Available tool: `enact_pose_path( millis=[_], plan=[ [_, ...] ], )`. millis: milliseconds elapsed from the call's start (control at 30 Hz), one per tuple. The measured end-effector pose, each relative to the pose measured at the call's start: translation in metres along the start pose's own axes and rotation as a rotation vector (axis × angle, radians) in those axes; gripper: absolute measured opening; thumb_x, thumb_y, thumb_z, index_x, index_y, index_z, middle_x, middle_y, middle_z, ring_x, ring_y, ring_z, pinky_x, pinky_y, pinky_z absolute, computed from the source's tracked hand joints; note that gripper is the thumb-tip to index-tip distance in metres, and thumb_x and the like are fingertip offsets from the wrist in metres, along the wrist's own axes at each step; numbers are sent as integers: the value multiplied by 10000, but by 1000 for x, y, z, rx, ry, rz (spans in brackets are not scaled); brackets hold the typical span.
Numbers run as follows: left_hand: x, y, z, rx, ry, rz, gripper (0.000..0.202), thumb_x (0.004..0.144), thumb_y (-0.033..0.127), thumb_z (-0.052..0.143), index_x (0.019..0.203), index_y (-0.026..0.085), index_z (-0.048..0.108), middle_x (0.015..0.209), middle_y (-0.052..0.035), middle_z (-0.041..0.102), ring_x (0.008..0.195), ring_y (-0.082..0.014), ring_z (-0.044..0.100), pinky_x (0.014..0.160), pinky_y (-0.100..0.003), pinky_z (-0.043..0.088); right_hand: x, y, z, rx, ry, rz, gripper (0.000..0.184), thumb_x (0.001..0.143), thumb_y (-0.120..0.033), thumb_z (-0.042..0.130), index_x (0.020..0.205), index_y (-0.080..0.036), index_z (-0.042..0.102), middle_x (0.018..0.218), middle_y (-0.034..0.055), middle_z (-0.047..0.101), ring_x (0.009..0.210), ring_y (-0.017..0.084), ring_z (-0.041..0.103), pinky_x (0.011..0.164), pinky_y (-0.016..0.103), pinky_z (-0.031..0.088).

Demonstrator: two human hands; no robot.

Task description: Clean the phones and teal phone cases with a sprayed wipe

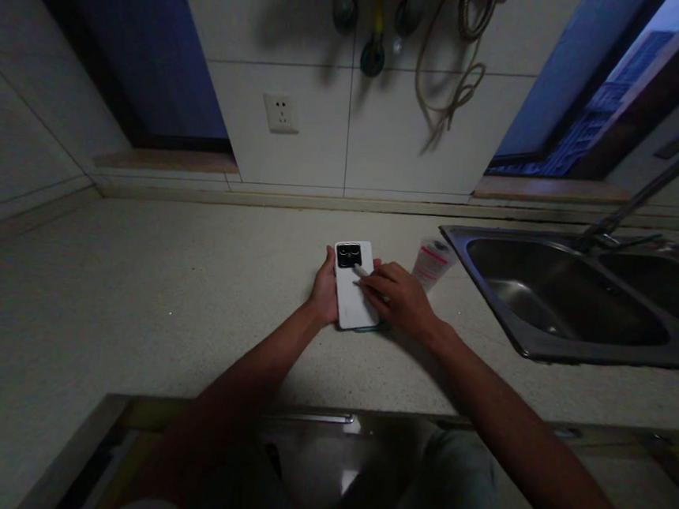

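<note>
A white phone [353, 294] lies back-up on the pale countertop [164, 287], its dark camera block [349, 254] at the far end. My left hand [324, 291] grips the phone's left edge, fingers curled round it. My right hand [398, 295] rests over the phone's right side, pinched on a small white swab-like stick [362, 271] whose tip touches the phone just below the camera block.
A small clear packet with red print [432, 263] lies right of the phone. A steel double sink [573, 303] with a tap [647, 194] fills the right. A wall socket [281, 112], hanging utensils [376, 20] and a coiled cord [455, 82] are behind.
</note>
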State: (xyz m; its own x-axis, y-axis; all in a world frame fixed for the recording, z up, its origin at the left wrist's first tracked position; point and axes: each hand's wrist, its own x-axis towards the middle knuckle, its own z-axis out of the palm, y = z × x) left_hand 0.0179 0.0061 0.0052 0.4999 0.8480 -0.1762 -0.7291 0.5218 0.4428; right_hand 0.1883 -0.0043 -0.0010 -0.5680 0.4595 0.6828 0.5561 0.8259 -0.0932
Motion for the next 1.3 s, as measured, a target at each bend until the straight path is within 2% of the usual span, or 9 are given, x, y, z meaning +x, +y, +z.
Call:
enact_pose_path(
  millis=[200,300,433,567,700,833,1133,1200,1300],
  plan=[
    [1,4,-2,22,81,116,791,969,705,270,1361,106,605,1128,-190,742,1069,-311,701,910,-459,547,2,-25,-2,290,-437,-324,154,964,-199,605,970,-202,758,839,45,703,769,152,621,688,269,457],
    [1,7,-2,28,72,122,798,971,704,256,1375,106,598,1130,-189,743,1062,-313,705,907,-459,548,2,-32,-4,390,-481,-385,178,985,-218,591,936,-203,761,795,31,704,739,139,631,673,258,464],
    [1,9,-2,24,47,130,826,966,718,238,1365,94,603,1128,-192,743,1055,-311,707,919,-449,540,0,-24,-7,328,-190,-279,202,1005,-244,559,1037,-182,749,882,71,718,798,165,656,695,289,505],
    [2,8,-6,29,0,46,843,945,744,272,1338,85,621,1106,-195,744,1030,-315,710,921,-445,536,0,-9,-11,159,177,18,200,987,-213,571,1091,-206,742,933,85,696,832,200,650,697,333,531],
    [2,5,-7,58,5,6,788,951,730,284,1300,127,652,1034,-164,759,988,-319,718,903,-458,542,1,-1,-9,108,291,184,212,985,-203,574,1125,-195,734,931,90,666,809,202,634,673,334,535],
    [0,4,-4,31,-25,-12,836,948,744,242,1310,108,645,1079,-183,750,1005,-315,717,899,-446,543,0,0,-3,228,143,98,202,979,-208,580,1096,-163,739,999,111,659,855,200,638,705,324,535],
    [3,7,-9,86,27,70,816,978,696,241,1405,82,566,1168,-204,729,1038,-306,711,854,-417,554,1,-13,-15,439,-514,-124,179,949,-169,626,1021,-177,789,894,65,734,767,139,662,688,252,465],
    [3,7,-9,95,30,66,815,980,693,236,1399,81,572,1156,-199,734,1007,-301,719,829,-409,560,2,-18,-19,451,-556,-152,171,951,-175,632,1007,-192,793,886,53,746,762,135,665,666,243,452],
    [2,8,-8,91,24,63,820,978,699,222,1409,94,567,1161,-190,735,983,-306,722,827,-427,561,3,-21,-21,451,-500,-206,164,972,-212,625,997,-196,787,897,50,753,787,141,671,690,253,468]
  ],
)
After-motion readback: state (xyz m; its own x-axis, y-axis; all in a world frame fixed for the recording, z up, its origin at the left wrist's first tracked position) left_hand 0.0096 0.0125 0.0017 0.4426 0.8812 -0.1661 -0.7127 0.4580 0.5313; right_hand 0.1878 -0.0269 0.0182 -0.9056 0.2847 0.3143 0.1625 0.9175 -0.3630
